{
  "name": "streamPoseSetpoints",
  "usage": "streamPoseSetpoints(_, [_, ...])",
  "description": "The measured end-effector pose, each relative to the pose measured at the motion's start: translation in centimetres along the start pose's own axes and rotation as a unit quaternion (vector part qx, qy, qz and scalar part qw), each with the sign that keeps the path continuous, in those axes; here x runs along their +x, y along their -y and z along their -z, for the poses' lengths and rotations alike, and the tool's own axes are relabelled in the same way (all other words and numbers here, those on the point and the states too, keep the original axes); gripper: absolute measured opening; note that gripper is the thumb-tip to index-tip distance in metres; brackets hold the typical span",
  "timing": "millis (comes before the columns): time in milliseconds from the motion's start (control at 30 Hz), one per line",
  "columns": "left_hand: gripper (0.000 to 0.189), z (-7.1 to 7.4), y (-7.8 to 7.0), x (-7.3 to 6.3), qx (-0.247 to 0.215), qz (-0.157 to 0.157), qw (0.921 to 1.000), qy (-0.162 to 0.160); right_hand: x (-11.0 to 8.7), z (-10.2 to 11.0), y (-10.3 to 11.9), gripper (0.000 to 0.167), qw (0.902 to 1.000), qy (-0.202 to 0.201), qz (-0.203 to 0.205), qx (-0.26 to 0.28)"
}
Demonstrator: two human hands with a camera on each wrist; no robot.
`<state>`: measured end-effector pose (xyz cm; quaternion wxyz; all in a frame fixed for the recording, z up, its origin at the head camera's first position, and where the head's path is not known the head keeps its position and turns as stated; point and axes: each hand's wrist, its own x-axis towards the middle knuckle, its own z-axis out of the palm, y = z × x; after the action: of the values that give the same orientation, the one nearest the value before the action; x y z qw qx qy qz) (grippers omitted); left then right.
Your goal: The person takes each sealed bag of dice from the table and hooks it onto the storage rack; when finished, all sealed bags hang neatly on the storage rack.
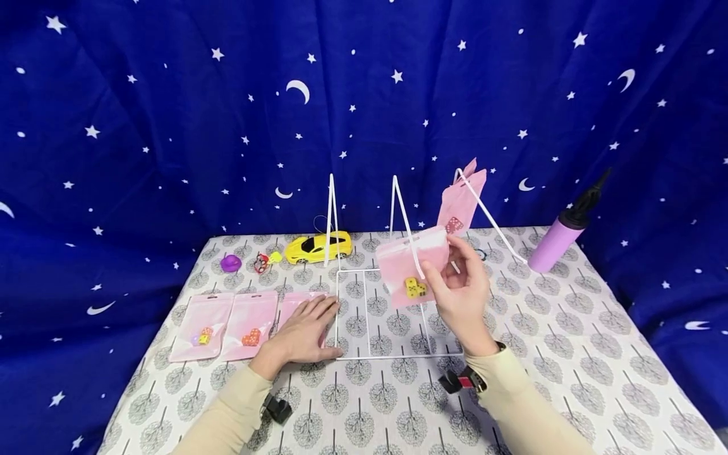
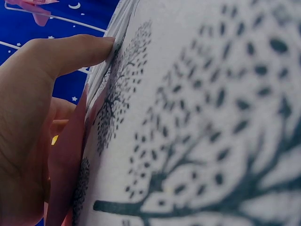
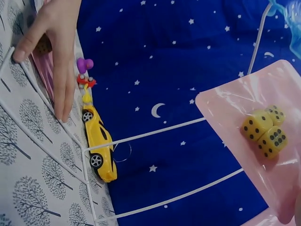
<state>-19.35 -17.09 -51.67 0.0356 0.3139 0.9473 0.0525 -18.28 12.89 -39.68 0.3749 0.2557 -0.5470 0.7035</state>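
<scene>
My right hand (image 1: 463,294) pinches the right edge of a pink zip bag (image 1: 389,259), raised over a white wire rack (image 1: 398,357). Several yellow dice (image 3: 265,129) show through the bag. The rack's middle prong (image 1: 408,227) crosses in front of the bag in the head view, its tip close to my thumb. My left hand (image 1: 304,332), fingers extended, rests on another pink bag (image 1: 292,304), with its fingertips and thumb at the rack's left base wire. Most of that bag is hidden under the hand. On the right prong (image 1: 489,215) hang pink bags (image 1: 462,199) with red dice visible.
Two pink bags, one with mixed dice (image 1: 196,316) and one with orange dice (image 1: 248,316), lie at left. Behind stand a purple toy (image 1: 230,263), a small red toy (image 1: 261,263) and a yellow toy car (image 1: 318,248). A purple hand pump (image 1: 554,246) stands at right.
</scene>
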Motion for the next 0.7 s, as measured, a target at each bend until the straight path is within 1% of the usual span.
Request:
streamPoseSetpoints(67, [0.104,0.0,0.0,0.0,0.001,0.0,1.0,0.0,0.3,-0.3,-0.8,0.057,0.9999,-0.013,0.001,0.004])
streamPoseSetpoints(233, [0.104,0.0,0.0,0.1,0.003,-0.003,1.0,-0.003,1.3,-0.6,-2.6,0.055,0.9996,-0.028,0.0,-0.011])
streamPoseSetpoints(567, [0.103,0.0,0.0,0.0,0.0,-0.004,1.0,0.001,3.8,-0.9,-5.4,0.053,0.9981,-0.051,-0.033,-0.007])
streamPoseSetpoints(700, [0.102,-0.1,0.0,0.0,0.004,0.0,1.0,0.004,4.8,-1.2,-6.2,0.052,0.9969,-0.059,-0.043,-0.029])
